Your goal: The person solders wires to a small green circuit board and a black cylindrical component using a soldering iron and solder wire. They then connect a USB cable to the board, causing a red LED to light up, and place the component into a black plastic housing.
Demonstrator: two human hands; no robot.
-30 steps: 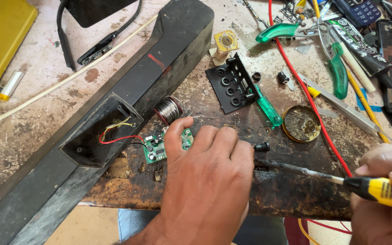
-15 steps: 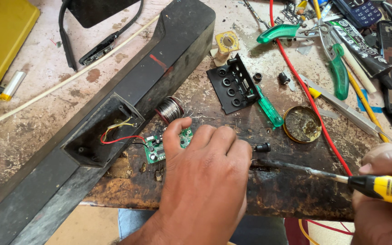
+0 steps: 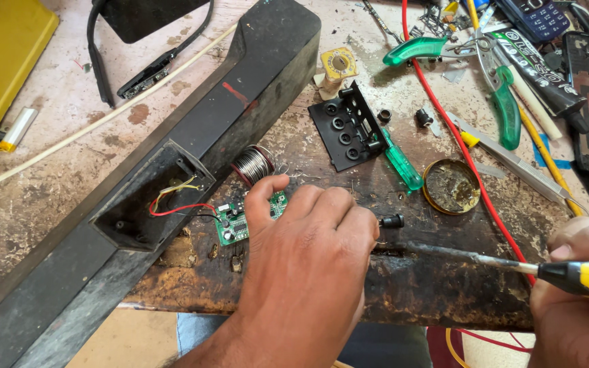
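Our left hand [image 3: 308,252] pins the circuit board [image 3: 234,223] near the bench's [image 3: 444,286] front edge while our right hand [image 3: 577,293] grips the soldering iron [image 3: 512,264], whose hot tip could scorch our knuckles just beside it.

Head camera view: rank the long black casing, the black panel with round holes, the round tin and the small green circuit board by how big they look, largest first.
1. long black casing
2. black panel with round holes
3. and 4. round tin and small green circuit board: unsure, since the left hand hides part of the board.
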